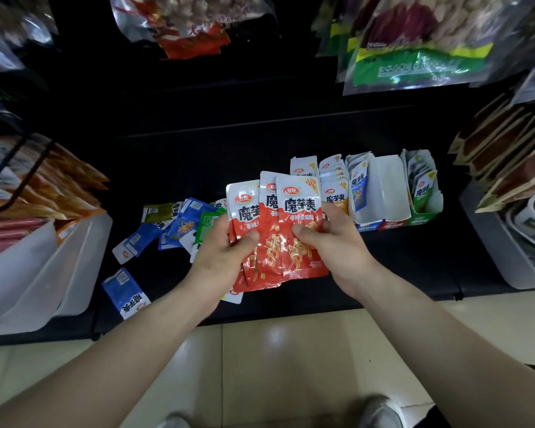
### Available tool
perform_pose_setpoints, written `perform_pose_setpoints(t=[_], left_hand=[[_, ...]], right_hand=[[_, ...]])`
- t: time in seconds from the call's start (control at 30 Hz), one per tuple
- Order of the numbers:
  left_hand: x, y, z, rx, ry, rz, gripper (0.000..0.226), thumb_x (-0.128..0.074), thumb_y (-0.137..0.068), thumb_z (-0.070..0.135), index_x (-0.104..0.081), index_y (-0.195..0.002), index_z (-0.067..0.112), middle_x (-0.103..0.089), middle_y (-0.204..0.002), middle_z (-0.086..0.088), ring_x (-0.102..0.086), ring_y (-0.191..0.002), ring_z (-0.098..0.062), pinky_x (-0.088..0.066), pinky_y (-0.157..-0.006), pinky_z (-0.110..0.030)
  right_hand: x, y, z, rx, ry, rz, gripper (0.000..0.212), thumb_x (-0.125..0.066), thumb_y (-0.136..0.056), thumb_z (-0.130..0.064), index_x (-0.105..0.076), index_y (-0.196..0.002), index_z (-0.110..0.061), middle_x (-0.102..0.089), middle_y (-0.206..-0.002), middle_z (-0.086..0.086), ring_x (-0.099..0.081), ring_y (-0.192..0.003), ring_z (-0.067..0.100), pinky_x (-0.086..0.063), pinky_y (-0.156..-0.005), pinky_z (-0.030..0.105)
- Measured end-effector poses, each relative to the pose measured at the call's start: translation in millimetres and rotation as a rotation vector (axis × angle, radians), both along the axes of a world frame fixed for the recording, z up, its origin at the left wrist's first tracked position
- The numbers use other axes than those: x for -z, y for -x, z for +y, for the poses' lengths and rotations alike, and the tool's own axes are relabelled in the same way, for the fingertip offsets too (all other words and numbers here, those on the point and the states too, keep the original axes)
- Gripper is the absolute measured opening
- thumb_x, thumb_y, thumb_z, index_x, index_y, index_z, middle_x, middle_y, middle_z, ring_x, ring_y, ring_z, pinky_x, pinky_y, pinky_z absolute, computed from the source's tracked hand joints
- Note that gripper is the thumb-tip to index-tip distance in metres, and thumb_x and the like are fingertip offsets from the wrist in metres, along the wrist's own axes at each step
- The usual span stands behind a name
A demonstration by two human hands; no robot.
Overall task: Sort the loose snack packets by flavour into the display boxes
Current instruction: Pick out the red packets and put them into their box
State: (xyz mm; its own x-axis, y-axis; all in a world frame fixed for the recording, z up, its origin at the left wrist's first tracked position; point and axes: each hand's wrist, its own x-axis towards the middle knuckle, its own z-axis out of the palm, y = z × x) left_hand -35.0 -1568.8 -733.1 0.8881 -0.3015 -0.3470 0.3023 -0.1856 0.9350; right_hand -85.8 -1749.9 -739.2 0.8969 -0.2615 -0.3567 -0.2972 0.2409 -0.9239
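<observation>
**A:** What are the hands doing?

**B:** Both hold one fan of red snack packets point(291, 236) above a dark shelf point(414, 264). The left hand point(226, 251) grips the fan's left side, with the thumb curled over the front. The right hand point(337, 242) pinches the right-most packet, thumb pressed on its face.

**A:** Where are the unsorted packets?

**B:** Loose blue packets point(179, 227) and green packets point(209, 223) lie scattered on the shelf, left of and behind the left hand. A lone blue packet point(125, 291) lies apart, near the shelf's front edge.

**A:** And the display boxes?

**B:** The display boxes point(389, 186) stand in a row on the shelf, just beyond the right hand. Orange-marked packets point(334, 186) stand upright at the row's left end. Next comes a blue-fronted box point(366, 227) holding blue packets, then a red-fronted box point(394, 225) showing its white inner walls. A green-fronted box point(423, 219) holding green packets ends the row.
</observation>
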Motion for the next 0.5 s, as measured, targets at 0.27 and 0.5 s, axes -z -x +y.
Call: perform_pose_setpoints(t=[0.27, 0.5], left_hand=[[-3, 4, 2, 0.014, -0.056, -0.113, 0.034, -0.073, -0.09, 0.025, -0.06, -0.121, 0.021, -0.075, -0.109, 0.004, -0.071, -0.102, -0.013, -0.056, -0.095, -0.044], [-7, 11, -7, 0.088, 0.008, -0.026, 0.014, -0.055, -0.102, 0.025, -0.059, -0.115, 0.025, -0.074, -0.106, 0.002, -0.073, -0.096, -0.013, -0.06, -0.081, -0.03]], right_hand=[[0, 6, 3, -0.061, -0.012, -0.017, 0.031, -0.07, -0.092, -0.012, -0.061, -0.12, -0.022, -0.074, -0.109, 0.0, -0.073, -0.099, 0.014, -0.058, -0.085, 0.035], [-3, 8, 7, -0.11, 0.087, -0.048, 0.034, -0.074, -0.09, -0.021, -0.063, -0.122, -0.026, -0.075, -0.109, 0.001, -0.074, -0.096, 0.014, -0.059, -0.084, 0.035]])
